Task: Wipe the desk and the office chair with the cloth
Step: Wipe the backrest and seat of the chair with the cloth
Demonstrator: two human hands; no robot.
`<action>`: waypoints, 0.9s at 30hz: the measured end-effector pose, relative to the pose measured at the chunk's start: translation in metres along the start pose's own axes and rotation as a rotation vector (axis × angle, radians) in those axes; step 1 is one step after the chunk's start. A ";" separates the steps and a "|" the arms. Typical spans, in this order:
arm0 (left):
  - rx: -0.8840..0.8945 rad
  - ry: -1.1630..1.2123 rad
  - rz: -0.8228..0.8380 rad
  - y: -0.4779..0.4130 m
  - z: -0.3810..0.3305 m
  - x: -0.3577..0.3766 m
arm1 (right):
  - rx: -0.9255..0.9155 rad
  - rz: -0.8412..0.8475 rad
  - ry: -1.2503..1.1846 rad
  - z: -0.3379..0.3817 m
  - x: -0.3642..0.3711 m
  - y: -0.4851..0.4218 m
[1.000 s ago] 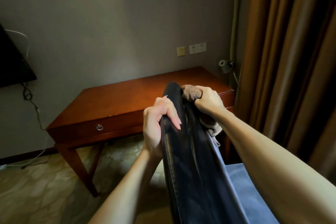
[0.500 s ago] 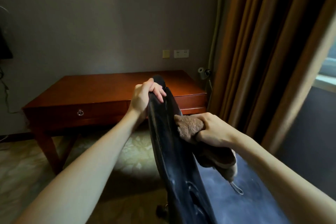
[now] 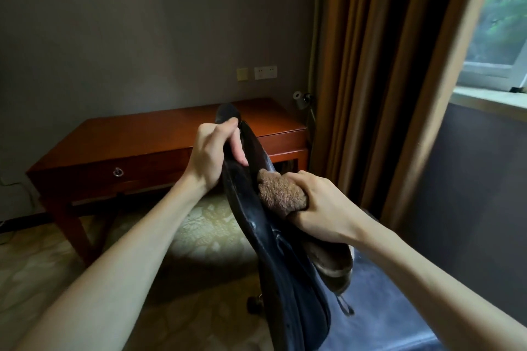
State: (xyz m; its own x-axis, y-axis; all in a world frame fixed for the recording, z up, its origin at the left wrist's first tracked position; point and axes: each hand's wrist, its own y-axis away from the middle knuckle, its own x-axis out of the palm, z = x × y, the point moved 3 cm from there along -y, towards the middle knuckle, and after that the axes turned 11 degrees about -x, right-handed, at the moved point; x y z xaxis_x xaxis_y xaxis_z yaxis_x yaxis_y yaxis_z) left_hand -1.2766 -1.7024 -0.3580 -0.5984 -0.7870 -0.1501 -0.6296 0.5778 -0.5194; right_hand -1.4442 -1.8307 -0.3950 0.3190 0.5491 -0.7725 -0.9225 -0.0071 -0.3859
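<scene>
The black office chair's backrest (image 3: pixel 273 259) rises edge-on in the middle of the view. My left hand (image 3: pixel 212 155) grips its top edge, fingers curled over it. My right hand (image 3: pixel 319 206) holds a bunched brown cloth (image 3: pixel 281 194) and presses it against the right face of the backrest, about a hand's length below the top. The rest of the cloth hangs under my right wrist. Beyond the chair stands the reddish wooden desk (image 3: pixel 148 134) with a drawer ring pull (image 3: pixel 117 172).
Brown curtains (image 3: pixel 379 80) hang at the right, beside a window (image 3: pixel 499 37) with a sill. The chair's blue seat (image 3: pixel 379 308) lies at the lower right, and a caster (image 3: pixel 253 303) shows beneath. Wall sockets (image 3: pixel 265 72) sit above the desk. Patterned carpet (image 3: pixel 199 236) covers the floor.
My right hand with the cloth has slid from the top of the backrest down its right face. The view has turned right, bringing the window in.
</scene>
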 end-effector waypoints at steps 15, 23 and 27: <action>0.103 -0.219 -0.037 0.025 0.003 -0.018 | -0.012 -0.143 0.072 0.006 0.036 -0.007; 0.074 -0.018 -0.111 0.023 0.007 -0.014 | 0.032 -0.282 0.168 -0.009 0.064 -0.023; 0.015 0.062 -0.106 0.012 0.019 -0.027 | 0.061 -0.258 0.180 -0.024 0.073 -0.052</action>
State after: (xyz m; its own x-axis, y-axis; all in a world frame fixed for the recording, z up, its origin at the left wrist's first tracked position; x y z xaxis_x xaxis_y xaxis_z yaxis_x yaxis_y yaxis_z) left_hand -1.2589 -1.6784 -0.3764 -0.5588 -0.8282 -0.0421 -0.6836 0.4888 -0.5420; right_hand -1.3682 -1.8102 -0.4432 0.5727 0.3697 -0.7317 -0.8156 0.1668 -0.5541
